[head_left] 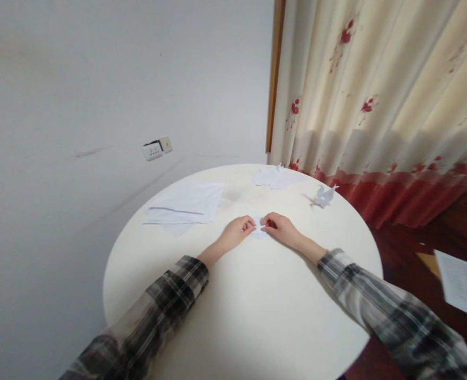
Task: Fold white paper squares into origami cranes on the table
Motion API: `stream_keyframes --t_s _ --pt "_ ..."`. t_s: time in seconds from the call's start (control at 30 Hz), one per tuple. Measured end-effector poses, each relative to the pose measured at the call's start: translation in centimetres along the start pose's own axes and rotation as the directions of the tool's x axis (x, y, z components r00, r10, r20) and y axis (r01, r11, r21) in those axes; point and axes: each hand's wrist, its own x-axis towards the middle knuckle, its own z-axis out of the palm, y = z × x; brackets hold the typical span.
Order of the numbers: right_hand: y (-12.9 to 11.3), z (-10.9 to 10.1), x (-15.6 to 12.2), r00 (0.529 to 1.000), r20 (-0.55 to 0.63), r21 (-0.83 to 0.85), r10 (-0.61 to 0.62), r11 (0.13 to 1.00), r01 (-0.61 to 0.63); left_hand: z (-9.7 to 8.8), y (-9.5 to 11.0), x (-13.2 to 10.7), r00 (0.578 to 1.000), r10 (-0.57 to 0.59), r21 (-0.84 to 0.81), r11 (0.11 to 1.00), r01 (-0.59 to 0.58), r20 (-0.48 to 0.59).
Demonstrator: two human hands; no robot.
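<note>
We see two hands meet near the middle of the round white table [257,316]. The left hand [239,230] and the right hand [278,227] each pinch one side of a small white paper [259,228] that lies on the table between them. A stack of white sheets [188,207] lies near the far left edge. More folded paper bits [275,177] lie at the far edge. A little paper bird [324,196] stands near the far right edge.
</note>
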Motion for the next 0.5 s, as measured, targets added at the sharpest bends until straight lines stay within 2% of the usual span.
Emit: stream_keyframes --t_s 0.2,0.33,0.5 --pt "0.15 0.03 -0.02 0.999 0.011 -0.040 -0.034 0.999 0.034 -0.17 0.27 -0.43 0.997 0.075 0.045 0.996 -0.076 0.019" --pt "0.37 0.08 0.09 0.994 -0.022 -0.056 -0.110 0.993 0.108 -0.33 0.33 -0.50 0.994 0.099 0.067 0.993 -0.101 0.038" --pt "0.48 0.21 0.15 0.990 -0.028 -0.022 -0.141 0.990 0.141 -0.36 0.54 -0.61 0.983 0.184 0.179 0.966 -0.185 0.024"
